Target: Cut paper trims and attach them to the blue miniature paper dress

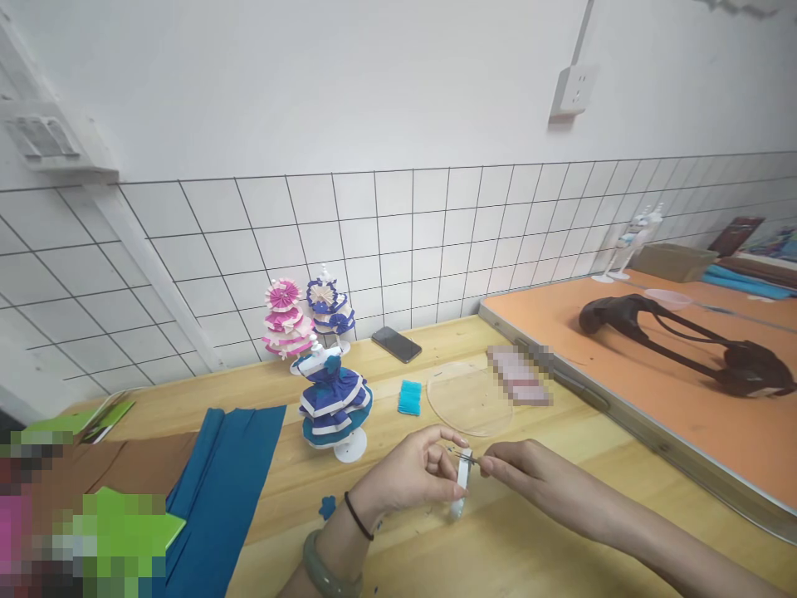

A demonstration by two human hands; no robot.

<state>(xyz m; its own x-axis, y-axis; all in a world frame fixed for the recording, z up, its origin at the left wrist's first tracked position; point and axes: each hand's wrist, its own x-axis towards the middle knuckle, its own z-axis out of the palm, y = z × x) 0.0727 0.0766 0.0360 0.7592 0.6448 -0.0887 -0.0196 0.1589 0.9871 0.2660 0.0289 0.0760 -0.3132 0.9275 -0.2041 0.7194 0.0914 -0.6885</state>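
Evidently the left hand (429,469) pinched a small white piece (462,477) between thumb and fingers above the wooden table (535,556), while the right hand (520,465) gripped thin tweezers (471,459), their tips at the piece's upper part. Just beyond lay a clear disc (464,407) and a turquoise bundle (409,398), with a phone (397,345) farther back. Leftward stood a blue-skirted figure (334,399), two more behind it. A blue flower (327,507) lay beside the left wrist; rightward, black straps (676,342) rested on an orange board (628,386).
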